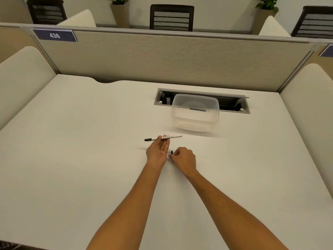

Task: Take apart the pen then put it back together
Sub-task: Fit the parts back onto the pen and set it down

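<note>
Hidden or unclear: the small black part (172,152) at the right hand (183,158) was mostly covered by the curled fingers; its identity and full length could not be determined. The printing on the pen barrel was too small to read. A thin dark item inside the clear container (195,115) was blurred by the plastic walls.
Left hand (158,150): palm up, just left of frame centre, fingers partly curled. The fingertips (164,137) and thumb pinched the pen (163,138) near its middle, holding it clear of the desk (90,141).
Right hand: knuckles up, just beside the left hand, fingers closed into a loose fist. The thumb and forefinger gripped the small black part, of which only a short tip showed at the left edge of the fist.
Pen location: centre of the frame, above the desk surface, between the hands and the clear container.
Pen axis: long axis nearly horizontal across the frame, with the right end slightly higher.
Pen ends: black end pointed to frame left; white barrel end pointed to frame right.
Clear container: stood on the desk above and to the right of the pen, apart from it, in front of the cable tray recess (201,101).
</note>
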